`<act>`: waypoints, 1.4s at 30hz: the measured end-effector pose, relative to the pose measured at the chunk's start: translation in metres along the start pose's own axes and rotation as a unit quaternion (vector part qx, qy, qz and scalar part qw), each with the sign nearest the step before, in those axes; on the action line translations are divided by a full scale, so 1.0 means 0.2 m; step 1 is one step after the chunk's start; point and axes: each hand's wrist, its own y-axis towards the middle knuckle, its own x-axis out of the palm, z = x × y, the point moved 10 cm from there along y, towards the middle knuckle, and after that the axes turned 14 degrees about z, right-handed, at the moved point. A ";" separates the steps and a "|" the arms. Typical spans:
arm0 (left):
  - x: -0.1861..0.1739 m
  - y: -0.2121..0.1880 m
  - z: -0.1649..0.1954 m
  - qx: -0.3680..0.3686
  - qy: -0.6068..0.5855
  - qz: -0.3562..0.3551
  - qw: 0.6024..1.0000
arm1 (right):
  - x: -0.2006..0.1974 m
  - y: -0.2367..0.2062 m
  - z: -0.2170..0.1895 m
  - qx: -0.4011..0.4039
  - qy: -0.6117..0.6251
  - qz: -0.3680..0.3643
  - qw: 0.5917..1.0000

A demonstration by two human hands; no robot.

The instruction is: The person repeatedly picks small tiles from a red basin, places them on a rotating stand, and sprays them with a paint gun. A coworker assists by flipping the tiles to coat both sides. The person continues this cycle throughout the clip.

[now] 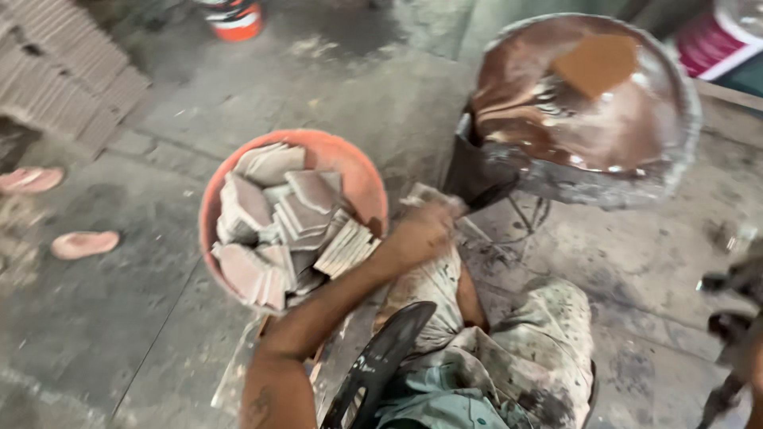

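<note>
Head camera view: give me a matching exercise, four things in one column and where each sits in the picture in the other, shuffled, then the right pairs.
Things:
1. orange basin of square tiles
2. round pan of brown liquid
3. pink sandals
4. left hand

Places:
A. upper right, raised on a stand
B. on the floor at the far left
C. centre, just right of the basin's rim, gripping a stack of tiles
D. centre left, on the floor

Pairs: 1-D, 2-A, 3-B, 4-C
</note>
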 end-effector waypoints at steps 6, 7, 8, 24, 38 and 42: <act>-0.66 -0.28 -0.93 -0.197 0.347 -0.013 0.917 | 0.16 -0.55 0.59 0.135 -0.001 -0.083 0.987; -0.69 -0.33 -1.08 -0.250 0.425 -0.102 0.864 | 0.18 -0.66 0.65 0.158 0.002 -0.093 0.983; -0.76 -0.35 -1.12 -0.279 0.437 -0.064 0.853 | 0.19 -0.75 0.69 0.175 0.008 -0.097 0.980; -0.69 -0.06 -1.11 -0.431 0.348 -0.080 0.829 | 0.17 -1.11 0.81 0.266 0.023 -0.107 0.958; -0.48 1.17 -0.72 -0.329 -0.491 0.481 0.647 | 0.15 -1.15 0.81 0.254 -0.002 -0.103 0.962; -0.27 1.29 -0.50 -0.332 -0.545 0.493 0.591 | 0.14 -1.18 0.83 0.267 -0.035 -0.096 0.958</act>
